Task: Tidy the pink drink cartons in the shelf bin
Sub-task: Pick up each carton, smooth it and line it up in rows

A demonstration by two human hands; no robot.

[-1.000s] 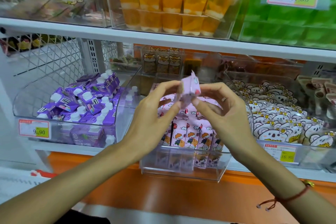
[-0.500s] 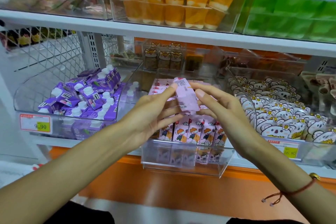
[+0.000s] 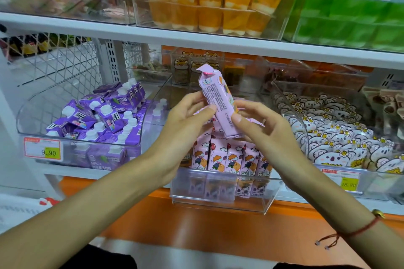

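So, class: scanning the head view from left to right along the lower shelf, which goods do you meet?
Purple cartons → pink carton held up in both hands, above the row of pink cartons → white bear packets.

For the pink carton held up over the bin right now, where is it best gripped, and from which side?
Grip the pink carton across its long flat sides at the lower half, coming from left and right, much as the left hand and right hand do. It stands nearly upright, tilted slightly, and its folded top is crumpled, likely a poor hold.
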